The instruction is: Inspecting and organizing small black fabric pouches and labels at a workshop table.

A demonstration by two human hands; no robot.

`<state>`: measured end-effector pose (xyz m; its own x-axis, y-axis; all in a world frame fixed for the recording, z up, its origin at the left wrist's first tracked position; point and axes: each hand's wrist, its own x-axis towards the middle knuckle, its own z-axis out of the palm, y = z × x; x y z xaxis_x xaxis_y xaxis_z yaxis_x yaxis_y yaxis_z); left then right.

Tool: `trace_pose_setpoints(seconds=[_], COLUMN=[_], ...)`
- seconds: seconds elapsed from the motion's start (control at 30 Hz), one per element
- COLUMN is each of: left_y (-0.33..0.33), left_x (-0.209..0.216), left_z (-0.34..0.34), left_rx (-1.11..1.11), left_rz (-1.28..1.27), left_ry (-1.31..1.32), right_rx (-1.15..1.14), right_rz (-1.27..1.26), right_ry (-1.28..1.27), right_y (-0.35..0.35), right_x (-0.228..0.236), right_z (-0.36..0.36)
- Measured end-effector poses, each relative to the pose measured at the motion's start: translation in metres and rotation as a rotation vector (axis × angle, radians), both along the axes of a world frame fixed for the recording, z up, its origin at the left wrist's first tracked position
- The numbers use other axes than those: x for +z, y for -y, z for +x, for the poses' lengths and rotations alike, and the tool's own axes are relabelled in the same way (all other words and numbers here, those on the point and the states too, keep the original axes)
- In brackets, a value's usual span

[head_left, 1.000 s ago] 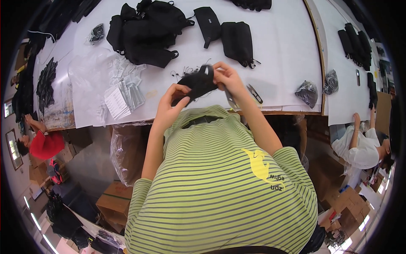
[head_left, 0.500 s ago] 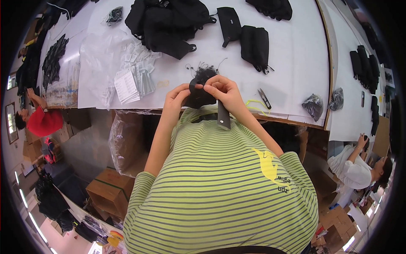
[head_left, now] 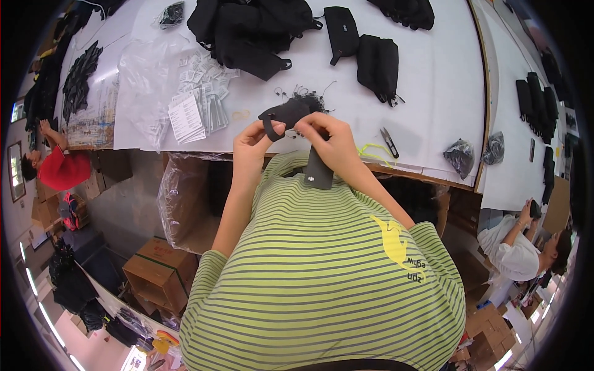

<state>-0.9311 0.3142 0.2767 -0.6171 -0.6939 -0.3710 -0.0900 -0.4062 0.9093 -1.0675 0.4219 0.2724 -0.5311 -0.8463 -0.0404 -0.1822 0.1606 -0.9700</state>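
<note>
My left hand [head_left: 255, 137] pinches a black strap loop [head_left: 270, 128] at the end of a small black fabric pouch [head_left: 286, 114] just over the table's near edge. Close beside it, the fingers of my right hand [head_left: 330, 137] are pressed together at a dark hang tag [head_left: 318, 172], which hangs down against my striped shirt. Any thin string between those fingertips is too small to make out. Just beyond my hands lies a tangle of black tag strings [head_left: 307, 98], partly behind the pouch.
Black pouches [head_left: 377, 69] and a large heap of them [head_left: 247, 37] lie farther back. White labels [head_left: 189, 116] are stacked left. Thread snips [head_left: 390, 142], yellow cord [head_left: 373, 149] and a bagged black bundle [head_left: 459, 157] lie right. People work at either side.
The strap end has turned left with my left hand, and more of the pouch shows. The hang tag has swung slightly left under my right hand.
</note>
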Motion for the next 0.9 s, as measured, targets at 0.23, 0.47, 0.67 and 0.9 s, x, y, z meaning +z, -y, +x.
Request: trace_pose_setpoints(seconds=[0.23, 0.47, 0.67, 0.9], left_y=[0.000, -0.003, -0.005, -0.005], left_x=[0.012, 0.017, 0.017, 0.016], left_z=[0.013, 0.010, 0.006, 0.002], left_rx=[-0.024, 0.019, 0.058, 0.050], left_rz=[-0.107, -0.992, -0.861, -0.015], left_ry=[0.018, 0.396, 0.235, -0.268], right_rx=[-0.136, -0.131, -0.094, 0.000], right_rz=[-0.045, -0.069, -0.025, -0.109], right_ry=[0.336, -0.181, -0.249, 0.483], right_y=[-0.013, -0.007, -0.003, -0.003], right_x=[-0.016, -0.008, 0.002, -0.007], right_z=[-0.019, -0.016, -0.006, -0.017])
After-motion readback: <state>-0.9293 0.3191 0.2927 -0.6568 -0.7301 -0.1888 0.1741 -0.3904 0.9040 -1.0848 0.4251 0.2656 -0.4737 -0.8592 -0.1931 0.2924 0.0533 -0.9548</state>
